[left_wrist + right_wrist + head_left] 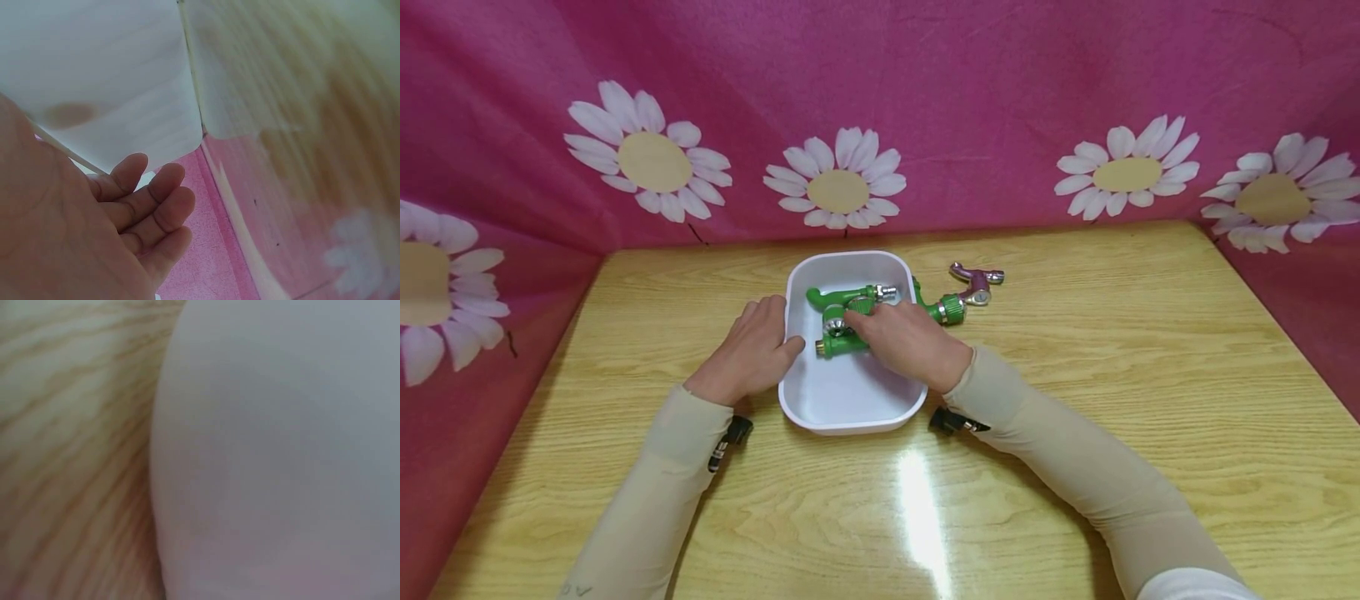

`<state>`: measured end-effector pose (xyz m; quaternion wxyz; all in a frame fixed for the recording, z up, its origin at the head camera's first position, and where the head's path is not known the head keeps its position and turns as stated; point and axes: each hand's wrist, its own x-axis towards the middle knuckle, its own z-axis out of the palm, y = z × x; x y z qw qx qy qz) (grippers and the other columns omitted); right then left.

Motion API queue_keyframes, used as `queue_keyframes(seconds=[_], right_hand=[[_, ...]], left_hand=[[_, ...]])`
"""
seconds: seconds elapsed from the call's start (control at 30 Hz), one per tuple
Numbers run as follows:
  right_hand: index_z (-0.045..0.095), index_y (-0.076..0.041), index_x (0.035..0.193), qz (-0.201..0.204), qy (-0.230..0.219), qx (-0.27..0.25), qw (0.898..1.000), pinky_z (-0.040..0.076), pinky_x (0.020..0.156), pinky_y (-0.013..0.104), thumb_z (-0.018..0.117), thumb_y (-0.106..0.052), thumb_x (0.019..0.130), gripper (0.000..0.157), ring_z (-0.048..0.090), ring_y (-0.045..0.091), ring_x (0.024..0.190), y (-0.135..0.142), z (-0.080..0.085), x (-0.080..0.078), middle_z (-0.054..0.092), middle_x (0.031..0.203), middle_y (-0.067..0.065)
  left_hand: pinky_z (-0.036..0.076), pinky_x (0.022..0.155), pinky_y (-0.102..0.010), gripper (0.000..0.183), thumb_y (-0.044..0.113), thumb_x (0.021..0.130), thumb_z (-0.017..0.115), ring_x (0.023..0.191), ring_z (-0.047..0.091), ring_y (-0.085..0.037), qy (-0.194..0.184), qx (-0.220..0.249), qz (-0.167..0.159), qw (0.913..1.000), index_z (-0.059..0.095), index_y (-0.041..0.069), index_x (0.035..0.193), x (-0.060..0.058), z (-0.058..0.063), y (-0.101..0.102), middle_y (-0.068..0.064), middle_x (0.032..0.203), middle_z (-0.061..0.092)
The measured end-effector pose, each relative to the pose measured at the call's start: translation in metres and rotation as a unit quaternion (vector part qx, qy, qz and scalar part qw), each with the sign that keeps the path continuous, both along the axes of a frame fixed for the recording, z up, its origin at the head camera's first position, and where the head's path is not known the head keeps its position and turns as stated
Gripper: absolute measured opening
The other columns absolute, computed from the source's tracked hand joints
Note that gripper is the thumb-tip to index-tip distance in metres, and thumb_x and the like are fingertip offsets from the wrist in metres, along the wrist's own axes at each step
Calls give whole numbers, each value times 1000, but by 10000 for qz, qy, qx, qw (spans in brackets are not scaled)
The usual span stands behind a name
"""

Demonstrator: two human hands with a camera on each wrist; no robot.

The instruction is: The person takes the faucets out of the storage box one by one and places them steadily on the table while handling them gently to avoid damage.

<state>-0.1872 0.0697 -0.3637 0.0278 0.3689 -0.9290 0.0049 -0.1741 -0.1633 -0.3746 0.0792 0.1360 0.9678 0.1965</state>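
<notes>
1. Inside the tub (850, 398), the upper tap (847, 296) and lower tap (842, 344), both green, lie close together, long axes running roughly left to right
2. Right hand (913, 340) enters over the right wall and sits directly above the lower tap, covering its right end; thumb points left at the handles, fingers bend down out of sight, so whether they grip cannot be told
3. Left hand (751, 350) holds the left rim, fingers loosely bent outside, thumb over the edge, no tap in it
4. Outside the right wall lies the outer tap (953, 309), purple tap (976, 283) just beside it; of both hands, the right is nearer to these
</notes>
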Motion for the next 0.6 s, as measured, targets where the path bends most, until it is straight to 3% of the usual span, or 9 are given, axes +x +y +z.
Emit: queue_keyframes(seconds=[0.3, 0.6], right_hand=[[75, -20, 122, 45, -89, 58, 9999, 60, 71, 42, 62, -8, 98, 30, 73, 25, 90, 0, 0, -1, 77, 101, 7], [77, -19, 120, 116, -160, 210, 9996, 59, 68, 39, 63, -8, 97, 28, 71, 23, 83, -1, 2, -1, 77, 97, 8]], left_hand=[[33, 95, -43, 56, 26, 100, 46, 112, 38, -32, -117, -28, 50, 9999, 34, -7, 143, 0, 1, 1, -19, 125, 48], [34, 94, -43, 55, 26, 100, 45, 112, 38, -32, -97, -37, 42, 9999, 34, -7, 142, 0, 1, 1, -19, 124, 49]])
